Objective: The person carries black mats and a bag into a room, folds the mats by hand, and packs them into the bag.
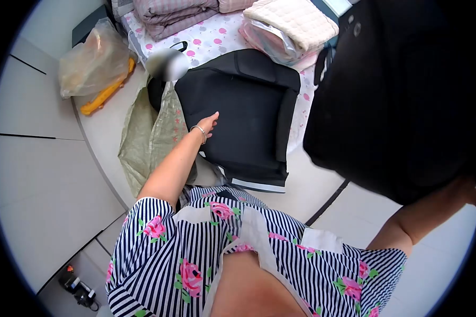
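Observation:
A black seat cover (240, 119), padded and with raised side edges, leans against the bed. My left hand (209, 124) is over its left side, fingers apart and partly curled, with nothing visible in them; I cannot tell whether it touches the cover. A silver bangle is on that wrist. At the right, a second large black piece (375, 121), which looks like another seat cover, is raised close to the camera. My right hand (466, 190) grips its lower right edge, the fingers partly lost in shadow. An olive woven sack (156, 134) stands left of the first cover.
Behind is a bed with a dotted sheet (217, 37), a folded checked quilt (169, 16) and a cream quilted pad (293, 24). A plastic bag (95, 58) and a yellow object (108, 92) are at the left. Small black items (79, 288) lie at lower left.

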The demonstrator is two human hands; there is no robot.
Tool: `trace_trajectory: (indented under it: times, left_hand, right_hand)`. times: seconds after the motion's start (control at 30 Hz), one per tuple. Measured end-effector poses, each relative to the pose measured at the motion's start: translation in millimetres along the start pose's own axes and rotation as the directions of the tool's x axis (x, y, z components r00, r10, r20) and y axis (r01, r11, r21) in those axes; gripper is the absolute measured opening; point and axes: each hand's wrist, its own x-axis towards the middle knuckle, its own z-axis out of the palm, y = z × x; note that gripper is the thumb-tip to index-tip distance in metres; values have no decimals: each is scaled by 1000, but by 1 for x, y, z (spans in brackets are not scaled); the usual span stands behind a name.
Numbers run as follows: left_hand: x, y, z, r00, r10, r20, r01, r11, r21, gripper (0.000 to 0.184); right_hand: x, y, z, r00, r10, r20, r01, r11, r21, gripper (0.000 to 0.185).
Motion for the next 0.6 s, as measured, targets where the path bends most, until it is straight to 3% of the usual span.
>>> trace_trajectory:
  times: [0.03, 0.07, 0.13, 0.17, 0.2, 0.23, 0.33, 0.4, 0.47, 0.53, 0.6]
  left_hand:
    - [-1, -1, 0, 1000, 5, 1, -5, 1000, -18, 68]
    - [2, -2, 1, 1000, 17, 9, -17, 999, -45, 67]
    - [5, 5, -6, 998, 48, 29, -44, 992, -116, 67]
    - [6, 12, -10, 997, 72, 29, -65, 980, -190, 66]
    - [4, 19, -15, 995, 96, 30, -85, 961, -264, 65]
    - [3, 24, -21, 992, 125, 26, -109, 934, -340, 65]
    - [-10, 23, -44, 975, 216, 45, -153, 808, -568, 71]
    - [-1, -12, -64, 964, 246, 103, -88, 656, -750, 81]
    - [1, -50, -79, 974, 195, 114, 7, 479, -878, 89]
    - [-21, -81, -71, 999, 44, -27, -47, 574, -818, 96]
    - [-25, -89, -73, 984, -57, -169, -77, 719, -690, 101]
  right_hand:
    - [6, -10, 28, 959, -267, -99, 283, 927, 247, 28]
    - [2, -20, 17, 964, -263, 34, 250, 945, 211, 35]
    - [-22, -58, 56, 974, -156, -163, 200, 931, 306, 39]
    - [-35, -50, 55, 941, -337, 16, 318, 902, 292, 32]
    - [-51, -36, 47, 845, -499, 194, 434, 850, 298, 25]
    - [-73, -36, 49, 776, -533, 336, 431, 838, 334, 23]
    - [-193, -56, 61, 508, -507, 696, 166, 851, 499, 22]
    - [-309, -65, 63, 463, -456, 760, -203, 780, 592, 29]
    - [-404, -74, 50, 192, -434, 880, -359, 803, 475, 30]
    - [-497, -64, 32, 9, -297, 955, -441, 856, 271, 24]
    - [-548, -53, 19, -5, -180, 984, -463, 872, 157, 23]
